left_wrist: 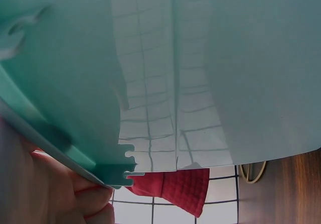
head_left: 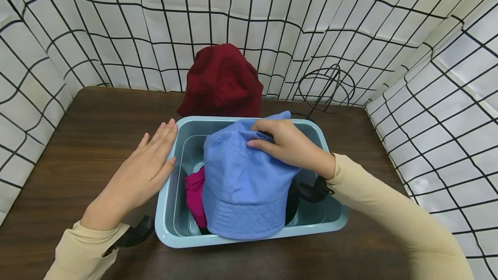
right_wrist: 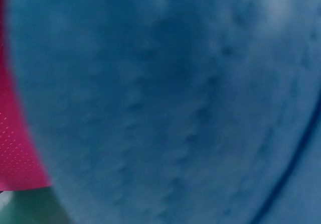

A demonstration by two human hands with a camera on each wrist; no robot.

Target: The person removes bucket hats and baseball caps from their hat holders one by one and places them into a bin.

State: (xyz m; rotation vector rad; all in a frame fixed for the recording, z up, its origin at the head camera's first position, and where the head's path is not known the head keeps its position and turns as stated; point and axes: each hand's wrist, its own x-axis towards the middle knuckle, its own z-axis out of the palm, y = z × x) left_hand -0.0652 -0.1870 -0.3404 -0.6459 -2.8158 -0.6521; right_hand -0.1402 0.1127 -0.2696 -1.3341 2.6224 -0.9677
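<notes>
My right hand [head_left: 285,144] pinches the crown of a light blue bucket hat [head_left: 249,185] between thumb and fingers. The hat hangs brim-down over a pale blue plastic basin [head_left: 165,224], its brim overlapping the near rim in the head view. Blue fabric [right_wrist: 165,103] fills most of the right wrist view. Beside the hat, a magenta cloth item [head_left: 196,195] lies in the basin, partly hidden. Something black [head_left: 292,202] shows behind the hat's right side. My left hand [head_left: 145,172] rests along the basin's left rim, fingers straight.
A dark red bucket hat [head_left: 223,83] sits just behind the basin on the brown wooden table [head_left: 78,154]. Black wire grid panels [head_left: 171,25] backed with white sheeting enclose the back and sides. A coiled wire loop [head_left: 327,83] stands at the back right.
</notes>
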